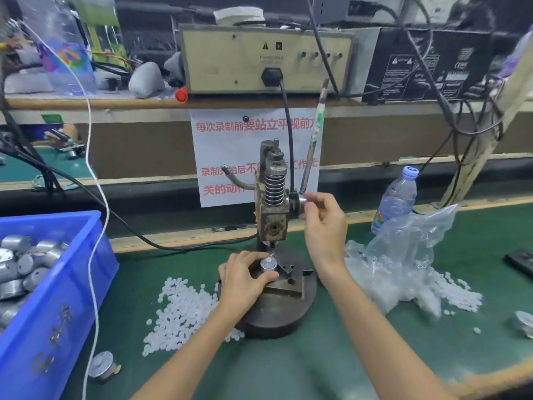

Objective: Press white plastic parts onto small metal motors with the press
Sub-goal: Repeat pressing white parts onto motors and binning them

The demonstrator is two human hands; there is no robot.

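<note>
Head view: left grip [245,274] pinches motor [268,263]; right grip [323,217] beside lever [310,157], closure unclear.

Your left hand [240,280] hid most of the motor [268,264] under the press [272,223]; whether the fingers [314,203] of your right hand [324,226] gripped the lever hub [300,201] was unclear. The blue bin [57,284] ran off the left edge.

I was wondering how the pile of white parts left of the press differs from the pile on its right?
The left pile lies loose and bare on the mat, while the right pile spills from a clear bag that covers part of it. The left pile runs up to the press base; the right pile's near edge is hidden behind the right forearm. Both are small round white plastic pieces.
</note>
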